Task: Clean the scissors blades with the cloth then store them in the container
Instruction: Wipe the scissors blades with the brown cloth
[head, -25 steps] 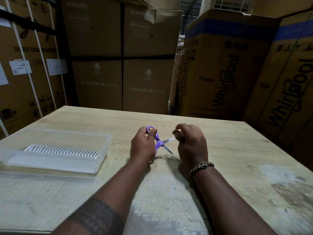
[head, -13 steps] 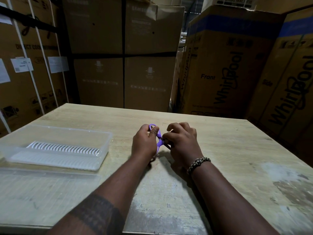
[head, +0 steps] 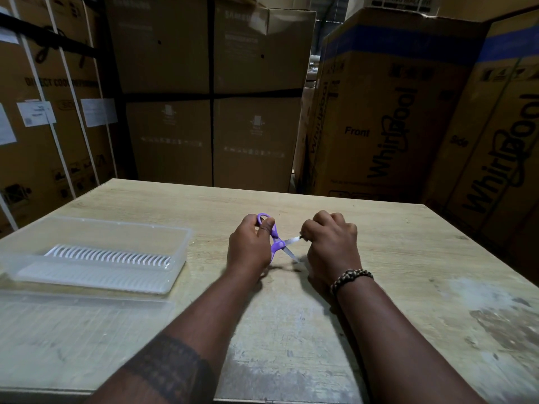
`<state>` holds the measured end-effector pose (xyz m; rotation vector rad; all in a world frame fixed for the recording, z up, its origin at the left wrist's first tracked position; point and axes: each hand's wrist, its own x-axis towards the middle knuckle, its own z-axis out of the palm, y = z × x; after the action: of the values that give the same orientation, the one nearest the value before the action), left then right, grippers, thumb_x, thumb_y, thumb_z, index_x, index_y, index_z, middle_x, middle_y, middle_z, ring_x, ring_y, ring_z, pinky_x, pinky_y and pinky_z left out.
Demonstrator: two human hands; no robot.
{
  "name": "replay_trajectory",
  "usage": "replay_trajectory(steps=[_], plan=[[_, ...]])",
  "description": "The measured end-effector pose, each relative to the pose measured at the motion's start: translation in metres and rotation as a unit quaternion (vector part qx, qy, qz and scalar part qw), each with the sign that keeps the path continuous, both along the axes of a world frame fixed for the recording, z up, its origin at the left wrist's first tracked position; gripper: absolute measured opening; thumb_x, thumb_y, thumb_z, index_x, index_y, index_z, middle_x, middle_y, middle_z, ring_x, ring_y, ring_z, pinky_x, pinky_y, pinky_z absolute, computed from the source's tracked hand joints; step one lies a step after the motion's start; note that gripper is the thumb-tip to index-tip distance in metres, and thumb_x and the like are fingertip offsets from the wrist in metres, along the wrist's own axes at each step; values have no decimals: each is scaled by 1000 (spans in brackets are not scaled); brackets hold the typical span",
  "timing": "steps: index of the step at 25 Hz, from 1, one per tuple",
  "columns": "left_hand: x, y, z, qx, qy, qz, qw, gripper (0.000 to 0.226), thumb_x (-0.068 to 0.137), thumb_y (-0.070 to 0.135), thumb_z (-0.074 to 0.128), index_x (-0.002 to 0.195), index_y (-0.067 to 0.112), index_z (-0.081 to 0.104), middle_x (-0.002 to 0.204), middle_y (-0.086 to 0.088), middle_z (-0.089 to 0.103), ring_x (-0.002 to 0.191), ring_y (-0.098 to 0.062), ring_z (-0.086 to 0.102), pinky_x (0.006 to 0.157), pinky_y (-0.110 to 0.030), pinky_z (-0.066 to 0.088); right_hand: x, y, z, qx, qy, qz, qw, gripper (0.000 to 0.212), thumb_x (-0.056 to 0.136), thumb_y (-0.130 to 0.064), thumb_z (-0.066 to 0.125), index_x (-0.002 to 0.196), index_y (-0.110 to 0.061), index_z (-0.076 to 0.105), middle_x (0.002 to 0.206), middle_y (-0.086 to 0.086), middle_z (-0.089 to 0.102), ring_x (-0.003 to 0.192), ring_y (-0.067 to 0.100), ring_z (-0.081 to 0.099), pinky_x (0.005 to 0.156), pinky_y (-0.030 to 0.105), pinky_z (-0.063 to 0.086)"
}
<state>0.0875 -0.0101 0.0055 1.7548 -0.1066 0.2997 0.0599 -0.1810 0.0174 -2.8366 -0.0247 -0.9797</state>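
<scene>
Small purple-handled scissors (head: pixel 277 245) are held just above the wooden table (head: pixel 393 258) at its middle. My left hand (head: pixel 249 249) grips the handles, thumb through the upper loop, and the blades stand spread apart. My right hand (head: pixel 332 246) is closed, its fingertips pinching the tip of the upper blade. The lower blade points down to the right, free. No cloth shows; anything inside the right fist is hidden. A clear plastic container (head: pixel 182 246) with a white ribbed insert sits open on the table to the left of my left hand.
The container's clear lid (head: pixel 81 325) lies flat in front of it near the table's front left edge. Tall cardboard appliance boxes (head: pixel 388 112) stand close behind and to both sides of the table. Worn paint patches mark the right part of the tabletop.
Half a second ago my right hand was pressed in against the pivot, covering the blades. It has since slid right, out along the upper blade to its tip, and the spread blades show again.
</scene>
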Motion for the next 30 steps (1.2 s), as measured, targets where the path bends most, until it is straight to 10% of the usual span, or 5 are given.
replay_trajectory(steps=[4, 9, 17, 22, 30], plan=[[1, 1, -1, -23, 16, -4, 1000, 30, 105, 43, 58, 83, 25, 66, 83, -1, 72, 68, -27, 72, 63, -44, 59, -4, -5, 5, 102, -67, -7, 992, 30, 84, 0, 59, 90, -27, 71, 96, -7, 60, 99, 22, 48, 78, 36, 25], [1, 0, 1, 50, 3, 26, 998, 32, 106, 46, 53, 93, 19, 66, 79, 2, 66, 64, -19, 54, 57, -30, 38, -3, 25, -4, -6, -16, 143, 990, 12, 87, -20, 66, 85, -31, 70, 94, -17, 60, 102, 15, 47, 78, 33, 21], [-3, -1, 1, 52, -7, 7, 999, 33, 107, 40, 54, 87, 18, 67, 71, 3, 63, 49, -6, 48, 50, -24, 40, 6, 1, -4, 65, 48, 62, 995, 28, 87, -4, 59, 82, -29, 71, 96, -15, 62, 105, 15, 45, 80, 35, 20], [-1, -1, 2, 40, 2, 7, 999, 31, 107, 42, 54, 87, 22, 65, 72, 1, 63, 58, -17, 50, 56, -32, 46, 7, -5, -4, 162, -89, 80, 980, 18, 90, -11, 68, 93, -25, 78, 88, -9, 65, 91, 21, 54, 76, 38, 36], [-1, 0, 2, 48, 8, 24, 999, 33, 106, 44, 53, 91, 18, 67, 71, 2, 62, 58, -18, 51, 53, -29, 35, 3, 24, -6, 26, 10, 142, 990, 5, 86, -32, 72, 89, -31, 76, 102, -19, 71, 108, 13, 49, 83, 36, 20]])
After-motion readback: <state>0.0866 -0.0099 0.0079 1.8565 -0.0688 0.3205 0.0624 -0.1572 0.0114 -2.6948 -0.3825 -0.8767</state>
